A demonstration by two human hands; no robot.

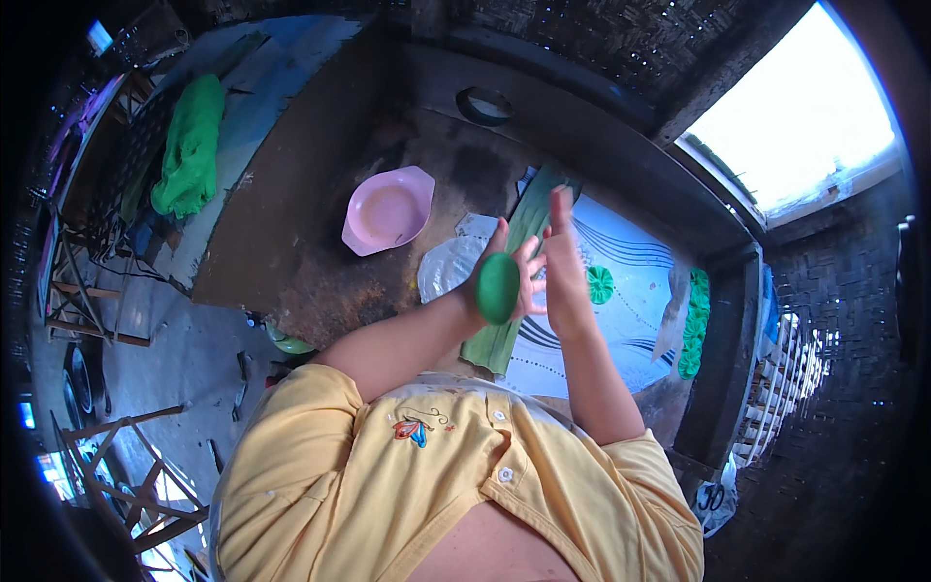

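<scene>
A flat, smooth green oval piece (497,288), dough-like in look, rests against the palm of my left hand (524,272). The fingers of that hand are spread out to the right, with the thumb pointing up. Just beside it my right hand (562,262) stands upright with its fingers stretched, its palm turned toward the left one and somewhat blurred. A single round green pleated piece (600,285) lies on the white patterned sheet (630,254), right of my right hand. More green pleated pieces (694,325) form a row along the sheet's right side.
Behind my hands a long strip of green leaf (535,223) crosses the work surface. Clear plastic (443,269) and a pink bowl (388,210) lie to the left. A dark ring (484,106) is at the back; green netting (189,145) hangs far left.
</scene>
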